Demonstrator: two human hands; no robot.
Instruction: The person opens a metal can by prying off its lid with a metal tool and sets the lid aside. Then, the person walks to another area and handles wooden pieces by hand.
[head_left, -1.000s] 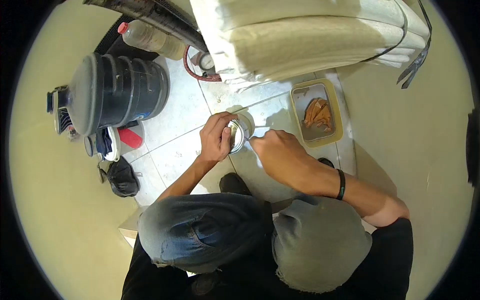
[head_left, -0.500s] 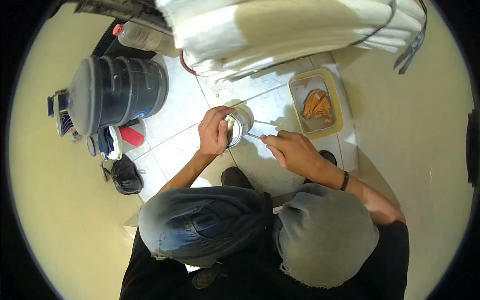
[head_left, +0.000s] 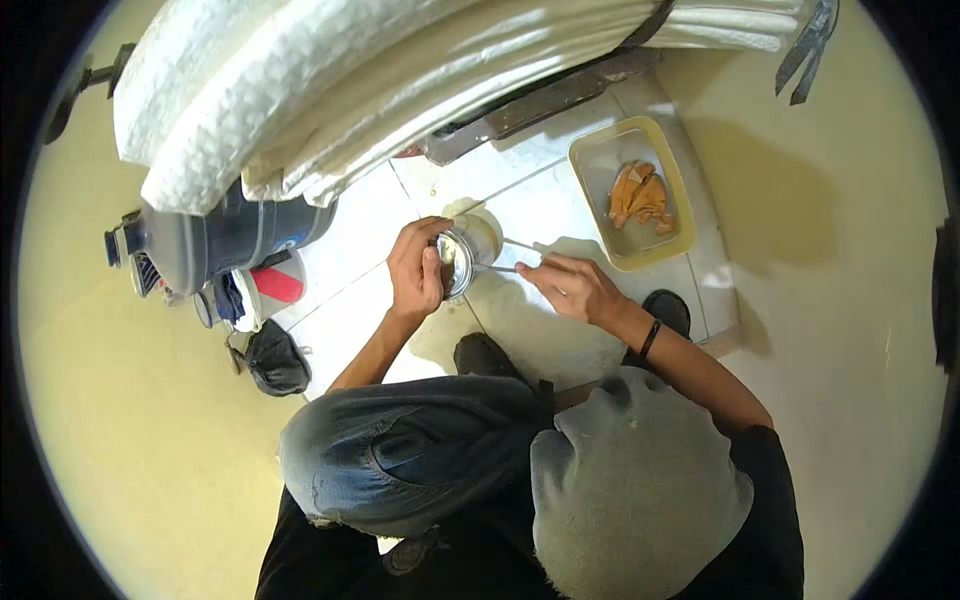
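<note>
My left hand point(head_left: 415, 268) is closed around the near side of a metal can point(head_left: 473, 240), its thumb along the rim. The can is tilted so that its bright, shiny round top faces me. My right hand point(head_left: 575, 288) grips a thin metal tool point(head_left: 495, 268) between thumb and fingers. The tool's far end meets the can's rim on the right, and its handle is hidden in my fingers. What kind of tool it is, I cannot tell.
A yellow basin point(head_left: 688, 215) with an orange cloth point(head_left: 640, 195) in it sits on the tiles to the right. White fabric point(head_left: 400, 90) hangs over the top. At left lie a large water jug point(head_left: 220, 240), a red item point(head_left: 277, 284) and a black bag point(head_left: 275, 358).
The view has shifted, and the white fabric now covers more of the jug and hides the clear bottle. Both hands keep their grip; the tool still meets the can's rim.
</note>
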